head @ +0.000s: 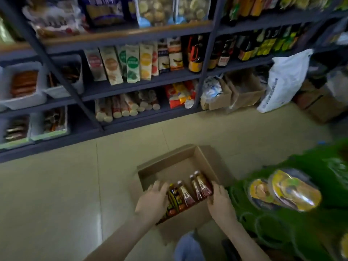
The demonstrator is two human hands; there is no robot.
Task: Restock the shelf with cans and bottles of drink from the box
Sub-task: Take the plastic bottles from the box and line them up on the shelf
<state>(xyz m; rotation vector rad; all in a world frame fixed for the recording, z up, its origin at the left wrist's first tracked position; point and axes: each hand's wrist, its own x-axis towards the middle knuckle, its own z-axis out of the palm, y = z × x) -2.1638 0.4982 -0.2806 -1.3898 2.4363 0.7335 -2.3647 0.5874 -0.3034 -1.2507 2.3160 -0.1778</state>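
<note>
Inside box (170, 166), 4 bottles (185, 194) lie between left grip (152, 202) and right grip (220, 201), touching both; whether either holds, cannot tell

Left hand (153, 201), right hand (220, 202) extended, fingers (159, 186) seemingly bent.

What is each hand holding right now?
Left hand: over the leftmost bottle in the box; grip cannot be told.
Right hand: at the box's right wall; grip cannot be told.
</note>
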